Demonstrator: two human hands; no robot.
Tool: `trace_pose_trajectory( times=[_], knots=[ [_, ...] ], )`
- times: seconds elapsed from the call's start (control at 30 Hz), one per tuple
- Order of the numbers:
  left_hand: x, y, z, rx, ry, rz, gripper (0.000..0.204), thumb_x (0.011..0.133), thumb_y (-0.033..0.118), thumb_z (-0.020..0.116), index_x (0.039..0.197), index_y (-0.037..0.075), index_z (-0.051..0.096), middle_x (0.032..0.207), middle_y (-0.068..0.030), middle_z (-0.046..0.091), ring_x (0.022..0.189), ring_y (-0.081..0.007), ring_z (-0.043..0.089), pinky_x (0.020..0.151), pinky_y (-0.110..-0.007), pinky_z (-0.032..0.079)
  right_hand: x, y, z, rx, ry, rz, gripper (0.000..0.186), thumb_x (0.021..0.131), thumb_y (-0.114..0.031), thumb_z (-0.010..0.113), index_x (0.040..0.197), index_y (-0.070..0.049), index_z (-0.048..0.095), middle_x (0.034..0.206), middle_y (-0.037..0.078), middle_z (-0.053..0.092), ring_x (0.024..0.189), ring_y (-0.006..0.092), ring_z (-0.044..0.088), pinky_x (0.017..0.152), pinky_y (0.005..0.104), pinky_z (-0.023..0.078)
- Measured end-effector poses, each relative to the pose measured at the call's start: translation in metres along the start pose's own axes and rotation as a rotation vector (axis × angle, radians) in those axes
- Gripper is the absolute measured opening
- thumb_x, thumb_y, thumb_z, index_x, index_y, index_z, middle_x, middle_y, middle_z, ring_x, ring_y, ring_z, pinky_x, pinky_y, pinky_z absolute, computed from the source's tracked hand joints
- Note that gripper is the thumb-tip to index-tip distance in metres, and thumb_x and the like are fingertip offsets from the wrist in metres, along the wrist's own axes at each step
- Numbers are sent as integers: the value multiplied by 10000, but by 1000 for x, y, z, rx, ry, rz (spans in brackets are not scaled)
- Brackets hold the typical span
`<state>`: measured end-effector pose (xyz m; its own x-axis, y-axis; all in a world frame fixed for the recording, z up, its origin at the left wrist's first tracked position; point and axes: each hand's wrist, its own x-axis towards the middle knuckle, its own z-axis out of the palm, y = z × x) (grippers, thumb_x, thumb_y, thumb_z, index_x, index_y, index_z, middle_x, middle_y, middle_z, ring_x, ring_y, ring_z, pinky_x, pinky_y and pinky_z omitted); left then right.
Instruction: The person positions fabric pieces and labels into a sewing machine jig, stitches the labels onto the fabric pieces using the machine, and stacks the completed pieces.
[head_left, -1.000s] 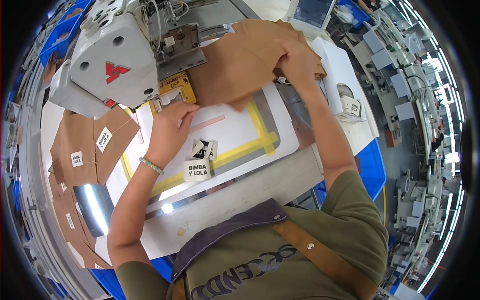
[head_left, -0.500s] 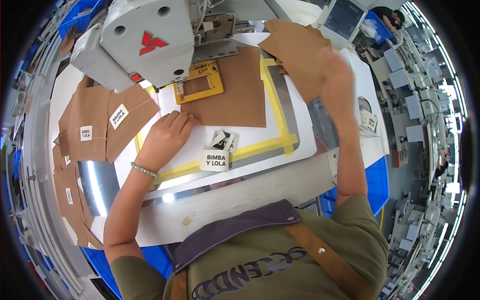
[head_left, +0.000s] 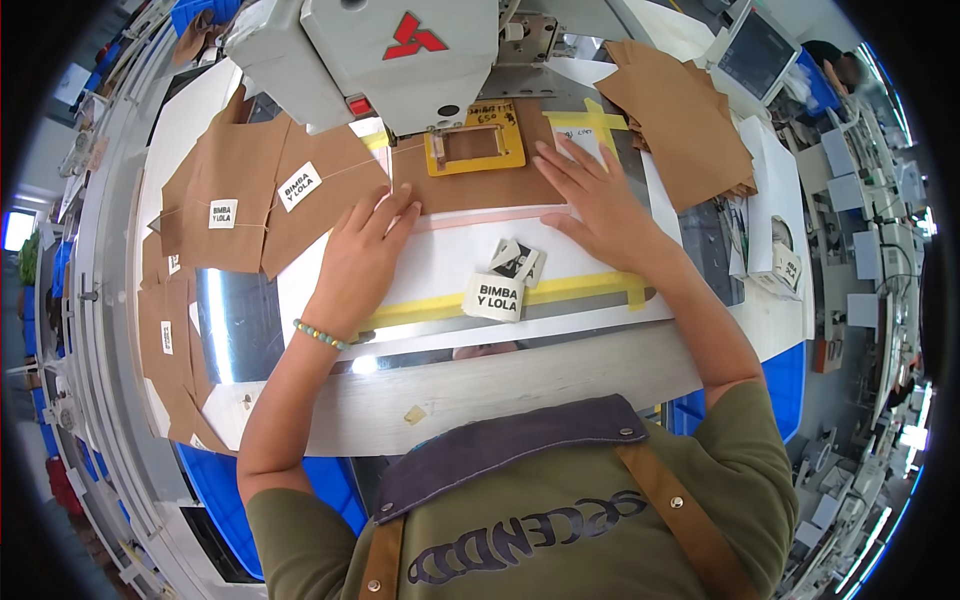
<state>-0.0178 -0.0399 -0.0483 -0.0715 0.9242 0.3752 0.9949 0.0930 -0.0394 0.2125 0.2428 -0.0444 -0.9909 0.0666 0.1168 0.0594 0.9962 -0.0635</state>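
Observation:
A brown fabric panel (head_left: 470,190) lies flat on the white work plate (head_left: 420,285) under the sewing machine head (head_left: 400,50). My left hand (head_left: 362,250) rests at the panel's near left corner, fingers stretched out and nothing gripped. At the right edge my right hand (head_left: 600,205) lies with fingers spread, its fingertips on or beside the panel. A yellow frame (head_left: 516,135) with a rectangular window sits on the panel, beneath the machine head. Nearer to me, several loose white labels (head_left: 494,297) lie in a small pile between my hands.
On the left, brown panels (head_left: 240,180) with white labels stitched on are joined by threads. A stack of brown panels (head_left: 690,125) stands at the right, by a screen (head_left: 758,55). Yellow tape (head_left: 560,290) borders the plate. Blue bins (head_left: 790,390) sit below the table.
My right hand has come from the stack on the right to the panel's right edge. The panel sits farther from me, uncovering a pink line along its near edge. The camera view has shifted.

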Motion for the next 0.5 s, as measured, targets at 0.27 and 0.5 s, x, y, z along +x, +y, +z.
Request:
trace_pose_trajectory(
  times=[0.27, 0.5],
  knots=[
    [-24, 4, -9, -232, -103, -195, 533, 1003, 177, 746, 1507, 44, 629, 1648, -76, 567, 1531, -389, 472, 1244, -520, 416, -24, -5, -4, 106, -8, -30, 707, 1119, -484, 571, 1666, -54, 447, 1795, 75, 354, 1685, 317, 236, 1356, 625, 135],
    [-21, 10, -9, -225, -55, -164, 554, 957, 122, 786, 1494, 64, 662, 1628, -54, 605, 1578, -353, 450, 1286, -508, 392, -21, -3, -3, 93, -28, -2, 695, 1122, -470, 566, 1670, -61, 439, 1800, 63, 346, 1685, 309, 236, 1361, 617, 133]
  ],
)
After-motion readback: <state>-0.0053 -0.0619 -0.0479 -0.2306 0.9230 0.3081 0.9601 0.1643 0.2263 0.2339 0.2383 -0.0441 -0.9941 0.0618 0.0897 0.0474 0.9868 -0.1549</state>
